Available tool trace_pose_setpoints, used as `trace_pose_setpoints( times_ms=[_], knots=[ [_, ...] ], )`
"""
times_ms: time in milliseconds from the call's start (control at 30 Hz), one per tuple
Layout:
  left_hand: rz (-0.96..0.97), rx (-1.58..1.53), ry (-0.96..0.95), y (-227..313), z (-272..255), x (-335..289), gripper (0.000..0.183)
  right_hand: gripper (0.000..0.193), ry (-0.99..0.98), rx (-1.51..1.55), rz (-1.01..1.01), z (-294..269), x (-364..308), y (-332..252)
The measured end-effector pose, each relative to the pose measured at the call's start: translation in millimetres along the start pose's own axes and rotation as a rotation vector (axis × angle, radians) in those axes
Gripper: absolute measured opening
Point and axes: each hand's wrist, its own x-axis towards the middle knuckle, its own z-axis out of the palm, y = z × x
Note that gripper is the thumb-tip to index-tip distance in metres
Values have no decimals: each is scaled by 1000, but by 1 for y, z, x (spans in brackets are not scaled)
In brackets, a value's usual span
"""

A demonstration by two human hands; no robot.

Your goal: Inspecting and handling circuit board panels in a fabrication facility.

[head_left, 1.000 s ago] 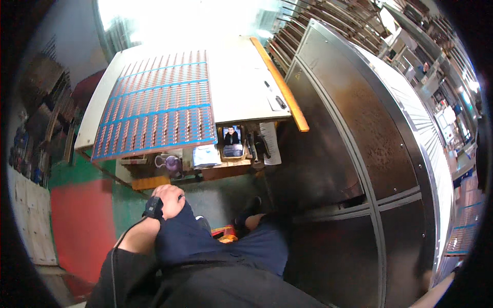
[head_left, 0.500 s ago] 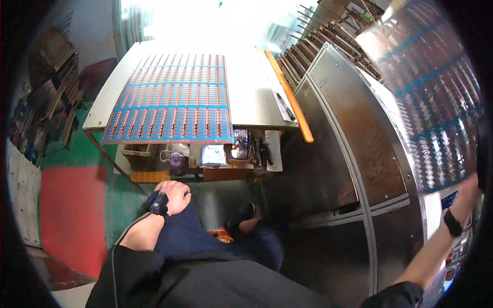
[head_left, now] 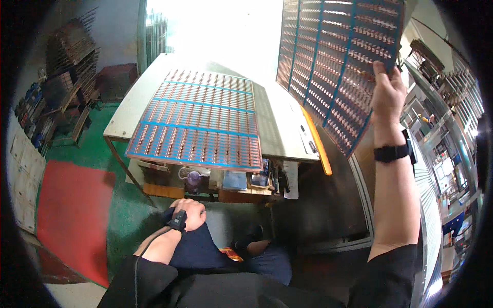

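Observation:
My right hand (head_left: 389, 96) grips the edge of a raised panel (head_left: 336, 61). The panel bears rows of small copper-coloured pieces, with blue strips running across it. It is tilted up above the right side of the white table (head_left: 275, 120). Another panel (head_left: 197, 120) of the same kind lies flat on the table, its near edge reaching the table's front. My left hand (head_left: 190, 213) rests on my thigh, its fingers curled in and nothing seen in them.
An orange-yellow bar (head_left: 316, 141) runs along the table's right edge, by a dark pen (head_left: 311, 146). Below, a shelf holds a purple cup (head_left: 193, 180) and a blue packet (head_left: 235, 180). A dark metal cabinet (head_left: 328, 205) stands at the right; racks (head_left: 72, 66) stand far left.
My right hand has carried the raised panel from the far right up and left, over the table's right side. My left hand stays on my thigh. The whole view has shifted.

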Motion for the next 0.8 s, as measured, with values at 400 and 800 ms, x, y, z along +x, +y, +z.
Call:
trace_pose_setpoints(
  times_ms=[400, 800],
  knots=[
    [22, -57, 173, -30, 25, 9, 23, 28, -235, -313, -120, 127, -4, -25],
    [55, -80, 216, -49, 48, 14, 10, 18, -549, -422, -594, 210, -23, -82]
  ],
)
